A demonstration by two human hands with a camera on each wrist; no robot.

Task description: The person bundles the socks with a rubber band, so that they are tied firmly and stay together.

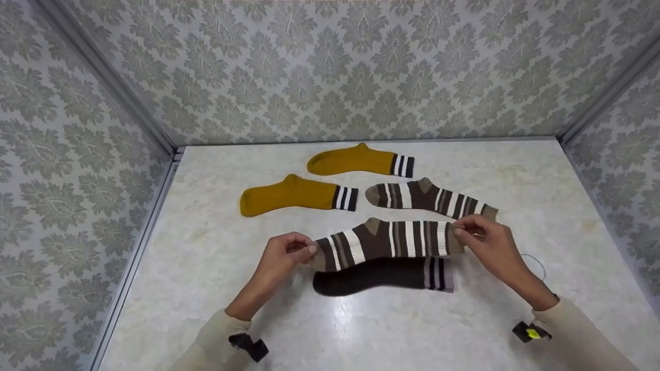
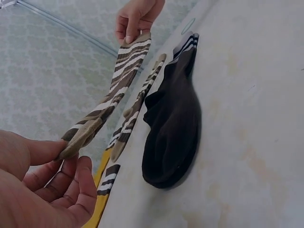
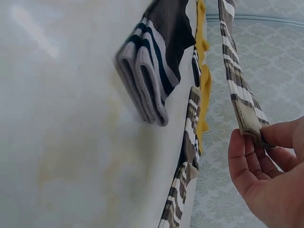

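A brown, white and tan striped sock (image 1: 407,239) is stretched lengthwise between my two hands, raised above the table. My left hand (image 1: 276,263) pinches its toe between thumb and fingers. At the cuff, my right hand (image 1: 492,247) pinches the tan edge. Below the held sock lie black socks (image 1: 366,281) with light, dark-striped cuffs; the right wrist view shows two cuff openings (image 3: 137,76) stacked together. Just behind, a matching striped sock (image 1: 423,198) lies flat, its cuff end partly hidden by my right hand.
Two mustard socks with black-and-white cuffs lie farther back, one at the left (image 1: 289,196) and one near the rear edge (image 1: 353,161). A thin pale loop (image 1: 543,265) rests beside my right forearm. Patterned walls (image 1: 330,72) enclose the table (image 1: 206,309) behind and at both sides.
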